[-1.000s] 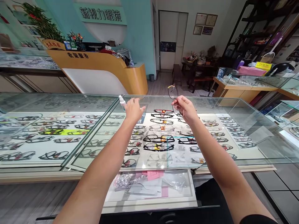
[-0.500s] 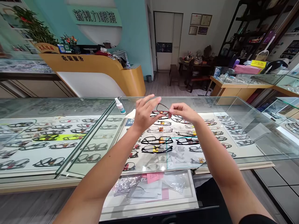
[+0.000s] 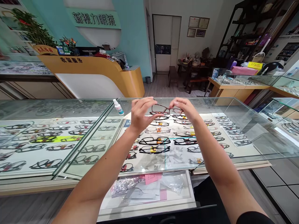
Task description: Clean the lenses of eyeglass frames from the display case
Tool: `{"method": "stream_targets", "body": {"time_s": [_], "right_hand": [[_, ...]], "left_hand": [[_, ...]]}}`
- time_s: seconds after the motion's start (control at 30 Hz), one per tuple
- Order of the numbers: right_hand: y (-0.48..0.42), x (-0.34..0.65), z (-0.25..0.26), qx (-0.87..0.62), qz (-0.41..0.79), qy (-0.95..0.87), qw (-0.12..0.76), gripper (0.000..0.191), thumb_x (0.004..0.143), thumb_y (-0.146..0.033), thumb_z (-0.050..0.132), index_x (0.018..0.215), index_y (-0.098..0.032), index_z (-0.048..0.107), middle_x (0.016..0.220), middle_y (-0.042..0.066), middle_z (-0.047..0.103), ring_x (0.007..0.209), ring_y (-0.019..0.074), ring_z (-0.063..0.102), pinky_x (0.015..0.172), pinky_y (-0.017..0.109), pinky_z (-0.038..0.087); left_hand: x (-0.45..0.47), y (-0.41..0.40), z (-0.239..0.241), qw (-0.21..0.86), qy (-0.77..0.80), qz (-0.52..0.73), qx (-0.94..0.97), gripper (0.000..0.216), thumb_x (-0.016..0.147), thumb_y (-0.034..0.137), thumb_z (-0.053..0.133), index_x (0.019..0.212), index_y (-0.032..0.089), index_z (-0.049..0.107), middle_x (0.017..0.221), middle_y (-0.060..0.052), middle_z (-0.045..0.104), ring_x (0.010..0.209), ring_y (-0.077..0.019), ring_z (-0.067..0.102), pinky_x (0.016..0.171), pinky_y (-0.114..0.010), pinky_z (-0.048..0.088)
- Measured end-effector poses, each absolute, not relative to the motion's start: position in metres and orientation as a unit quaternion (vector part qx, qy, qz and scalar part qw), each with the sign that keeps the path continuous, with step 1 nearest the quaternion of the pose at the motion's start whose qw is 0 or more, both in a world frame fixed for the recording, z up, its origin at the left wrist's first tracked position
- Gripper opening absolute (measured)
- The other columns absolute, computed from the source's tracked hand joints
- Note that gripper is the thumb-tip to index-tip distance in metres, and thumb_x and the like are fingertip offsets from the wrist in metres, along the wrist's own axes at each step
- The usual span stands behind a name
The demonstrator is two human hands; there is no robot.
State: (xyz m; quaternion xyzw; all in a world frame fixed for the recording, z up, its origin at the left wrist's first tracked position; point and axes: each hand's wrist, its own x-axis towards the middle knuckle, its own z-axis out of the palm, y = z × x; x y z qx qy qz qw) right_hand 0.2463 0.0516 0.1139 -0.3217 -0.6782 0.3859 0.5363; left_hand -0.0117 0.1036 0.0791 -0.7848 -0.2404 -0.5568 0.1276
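A pair of dark-rimmed eyeglasses [image 3: 166, 109] is held up above the glass display counter, front rims facing me. My left hand [image 3: 141, 113] grips its left end, thumb stretched beneath the left lens and fingers curled above. At the other end, the fingers of my right hand [image 3: 184, 107] pinch the frame's right side. Beneath them, several more glasses lie in rows inside the case, among them two black-framed pairs [image 3: 154, 149] near the front. A white spray bottle [image 3: 118, 107] stands on the counter glass, left of my left hand.
An open drawer [image 3: 149, 207] below the counter holds plastic bags and pink and white papers. The glass counter [image 3: 98, 144] stretches to both sides. Beyond it stand a yellow-and-white cashier desk [image 3: 133, 82], a wooden bench [image 3: 173, 76] and another display case [image 3: 240, 85].
The eyeglasses have turned from a tilted, partly hidden position to a level one with both lenses showing. My right hand has risen slightly and moved right; my left hand has shifted a little left.
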Motion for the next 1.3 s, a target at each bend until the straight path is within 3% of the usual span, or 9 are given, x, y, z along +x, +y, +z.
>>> {"method": "stream_targets", "body": {"time_s": [0.17,0.27,0.33,0.43,0.53,0.63,0.83,1.07,1.3], "right_hand": [[0.048,0.245,0.124,-0.294,0.323,-0.654,0.618,0.055,0.092,-0.082,0.070,0.094,-0.029,0.081,0.093,0.005,0.073,0.097,0.0273,0.069,0.105,0.046,0.055],[0.047,0.245,0.140,-0.253,0.290,-0.668,0.637,0.053,0.092,-0.082,0.072,0.103,-0.030,0.079,0.091,0.003,0.068,0.088,0.0229,0.065,0.094,0.042,0.056],[0.046,0.246,0.157,-0.235,0.238,-0.685,0.647,0.056,0.090,-0.083,0.075,0.115,-0.032,0.076,0.096,0.002,0.067,0.089,0.0216,0.064,0.092,0.041,0.058],[0.037,0.249,0.186,-0.240,0.109,-0.709,0.654,0.075,0.089,-0.090,0.073,0.141,-0.036,0.065,0.110,0.003,0.066,0.105,0.0249,0.069,0.106,0.048,0.060],[0.024,0.247,0.209,-0.262,-0.010,-0.715,0.648,0.082,0.091,-0.091,0.071,0.152,-0.038,0.058,0.123,0.006,0.066,0.122,0.0296,0.070,0.116,0.055,0.058],[0.012,0.240,0.219,-0.274,-0.078,-0.702,0.653,0.068,0.099,-0.080,0.071,0.152,-0.039,0.059,0.129,0.008,0.066,0.126,0.0315,0.070,0.117,0.057,0.058],[-0.004,0.233,0.221,-0.246,-0.080,-0.702,0.663,0.044,0.104,-0.061,0.078,0.140,-0.038,0.070,0.118,0.005,0.072,0.114,0.0282,0.074,0.112,0.054,0.062],[-0.006,0.248,0.223,-0.284,-0.048,-0.696,0.657,0.041,0.102,-0.061,0.082,0.136,-0.038,0.074,0.116,0.003,0.077,0.114,0.0271,0.077,0.111,0.051,0.064],[-0.003,0.251,0.220,-0.314,-0.037,-0.689,0.652,0.040,0.102,-0.056,0.083,0.138,-0.040,0.075,0.129,0.003,0.079,0.121,0.0264,0.076,0.111,0.050,0.063]], "left_hand": [[-0.013,0.090,0.108,0.117,-0.234,-0.609,-0.749,0.061,0.093,0.086,0.075,0.116,0.029,0.073,0.104,-0.004,0.084,0.099,-0.0289,0.080,0.098,-0.049,0.057],[-0.013,0.082,0.137,0.121,-0.187,-0.650,-0.726,0.054,0.095,0.080,0.079,0.118,0.032,0.071,0.096,-0.001,0.079,0.091,-0.0260,0.076,0.090,-0.047,0.057],[-0.013,0.081,0.160,0.132,-0.171,-0.666,-0.713,0.059,0.092,0.085,0.077,0.117,0.032,0.070,0.092,0.000,0.075,0.088,-0.0253,0.074,0.087,-0.047,0.058],[-0.010,0.083,0.194,0.141,-0.156,-0.688,-0.695,0.069,0.088,0.094,0.073,0.118,0.031,0.070,0.093,-0.001,0.073,0.089,-0.0245,0.075,0.086,-0.047,0.060],[-0.007,0.083,0.219,0.131,-0.154,-0.696,-0.689,0.070,0.092,0.093,0.069,0.126,0.032,0.068,0.102,-0.002,0.075,0.099,-0.0246,0.076,0.090,-0.048,0.062],[-0.003,0.075,0.230,0.116,-0.135,-0.704,-0.687,0.064,0.095,0.087,0.072,0.130,0.034,0.069,0.106,-0.002,0.075,0.104,-0.0261,0.077,0.092,-0.050,0.063],[-0.002,0.054,0.227,0.080,-0.122,-0.720,-0.679,0.059,0.086,0.078,0.088,0.123,0.035,0.075,0.099,-0.002,0.073,0.088,-0.0233,0.074,0.087,-0.048,0.065],[-0.009,0.044,0.223,0.045,-0.152,-0.680,-0.716,0.052,0.094,0.066,0.088,0.134,0.035,0.077,0.114,-0.004,0.077,0.105,-0.0255,0.078,0.101,-0.047,0.066],[-0.007,0.048,0.220,0.020,-0.169,-0.683,-0.710,0.050,0.098,0.056,0.089,0.140,0.034,0.076,0.119,-0.006,0.082,0.110,-0.0273,0.082,0.102,-0.049,0.071]]}}
